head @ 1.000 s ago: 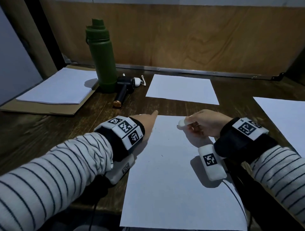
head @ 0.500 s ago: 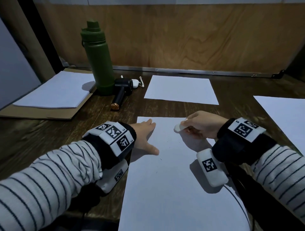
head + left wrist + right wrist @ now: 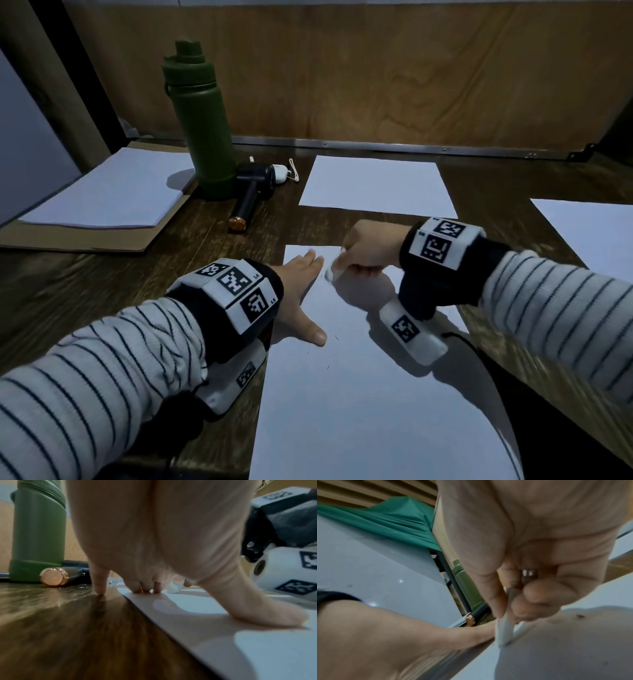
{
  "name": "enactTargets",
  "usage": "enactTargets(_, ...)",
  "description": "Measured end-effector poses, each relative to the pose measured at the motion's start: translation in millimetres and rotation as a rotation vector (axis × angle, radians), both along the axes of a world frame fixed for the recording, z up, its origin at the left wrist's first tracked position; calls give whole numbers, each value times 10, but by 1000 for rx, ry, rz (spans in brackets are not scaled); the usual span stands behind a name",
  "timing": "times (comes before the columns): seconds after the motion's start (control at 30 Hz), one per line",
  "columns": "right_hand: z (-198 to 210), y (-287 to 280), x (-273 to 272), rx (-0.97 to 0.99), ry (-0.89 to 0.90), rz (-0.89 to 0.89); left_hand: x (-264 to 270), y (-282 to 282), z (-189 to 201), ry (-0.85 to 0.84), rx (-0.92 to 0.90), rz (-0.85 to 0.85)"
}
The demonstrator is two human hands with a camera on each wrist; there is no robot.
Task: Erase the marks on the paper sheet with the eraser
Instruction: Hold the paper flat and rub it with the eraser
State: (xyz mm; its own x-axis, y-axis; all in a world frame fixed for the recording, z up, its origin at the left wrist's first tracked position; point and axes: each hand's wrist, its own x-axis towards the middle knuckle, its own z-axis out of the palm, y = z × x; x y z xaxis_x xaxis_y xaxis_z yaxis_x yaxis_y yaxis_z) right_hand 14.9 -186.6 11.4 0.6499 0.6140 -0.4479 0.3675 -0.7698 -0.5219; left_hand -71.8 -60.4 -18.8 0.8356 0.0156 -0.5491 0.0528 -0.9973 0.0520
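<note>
— wooden table (image 3: 85,274) first, since it's biggest: what does the head view give that the wrist views don't?
— the whole layout. the paper sheet (image 3: 359,394) lies in front of the person, with another sheet (image 3: 376,181) beyond it and a green bottle (image 3: 202,113) standing far left. a few small dark marks (image 3: 329,366) show on the near sheet.
— and the left wrist view?
— it shows contact from low down. the left hand (image 3: 154,540) is spread with straight fingers: three fingertips (image 3: 145,589) press the sheet's far left corner, the little finger touches bare table, the thumb lies flat on the paper.
— the right hand (image 3: 370,246)?
— in the right wrist view its fingers are curled, thumb and fingers pinching the white eraser (image 3: 505,631), wrist raised above the sheet.
— where is the eraser?
— its tip is down on the paper near the top edge, just beside the left fingertips.
</note>
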Motion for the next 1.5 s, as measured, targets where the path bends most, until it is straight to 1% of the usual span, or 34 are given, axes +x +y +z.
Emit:
enactTargets(0.07, -7, -87, -80, -99, 59, 121, 4, -4, 1, 9, 9, 2)
enactTargets(0.1, -10, -158, -118, -117, 119, 132, 4, -8, 10, 13, 16, 2)
enactTargets(0.13, -18, -242, -136, -88, 182, 97, 2, -13, 23, 14, 21, 0)
enactTargets(0.17, -30, -331, -137, -1, 234, 11, -3, -16, 47, 13, 20, -4)
enactTargets(0.2, -46, -424, -114, 133, 288, -121, -12, -18, 80, 12, 16, -8)
enactTargets(0.3, -91, -724, -10, 596, 551, -594, -40, -17, 183, -24, 36, 7)
enactTargets(0.33, -123, -803, -4, 709, 632, -702, -48, -28, 216, -49, 53, 19)
enactTargets(0.4, -207, -908, -17, 825, 707, -826, -91, -98, 277, -105, 95, 33)
enactTargets(0.47, -284, -946, -26, 882, 727, -897, -165, -243, 312, -167, 111, -17)
enactTargets(0.53, -316, -958, -28, 926, 758, -930, -259, -469, 331, -203, 96, -171)
enactTargets(0.6, -331, -978, -13, 949, 808, -943, -346, -730, 317, -201, 29, -313)
enactTargets(0.7, -358, -1053, 13, 993, 920, -914, -411, -1069, 237, -131, -4, -505)
enactTargets(0.77, -389, -1110, 24, 1017, 973, -886, -445, -1185, 156, -54, -16, -566)
enactTargets(0.8, -407, -1133, 29, 1019, 986, -875, -469, -1192, 119, -19, -11, -559)
enactTargets(0.83, -418, -1147, 28, 1022, 996, -866, -500, -1156, 78, 1, -1, -515)
enactTargets(0.87, -430, -1155, 32, 1026, 1006, -857, -528, -1092, 62, 6, 17, -430)
enactTargets(0.9, -440, -1163, 30, 1030, 1013, -853, -553, -977, 46, 4, 37, -295)
enactTargets(0.97, -449, -1177, 20, 1044, 1016, -851, -566, -703, 75, 10, 120, 44)
enactTargets(1.0, -456, -1186, 15, 1061, 1020, -858, -553, -587, 120, 25, 199, 157)
enactTargets(1.03, -463, -1196, 8, 1078, 1024, -861, -530, -510, 162, 32, 265, 208)
enactTargets(1.07, -467, -1206, 3, 1093, 1024, -861, -493, -486, 202, 26, 290, 204)
enactTargets(1.1, -467, -1214, 0, 1110, 1022, -861, -455, -515, 243, 8, 273, 159)
enactTargets(1.27, -465, -1224, 2, 1299, 1010, -944, -249, -1038, 315, -52, 3, -204)
enactTargets(1.37, -474, -1215, 17, 1302, 991, -956, -191, -1245, 189, -26, -86, -324)
enactTargets(1.43, -476, -1211, 24, 1292, 993, -962, -223, -1242, 88, -30, -84, -304)
enactTargets(1.47, -474, -1213, 26, 1293, 994, -966, -243, -1190, 60, -44, -66, -242)
enactTargets(1.5, -466, -1215, 21, 1294, 995, -970, -261, -1113, 58, -57, -37, -140)
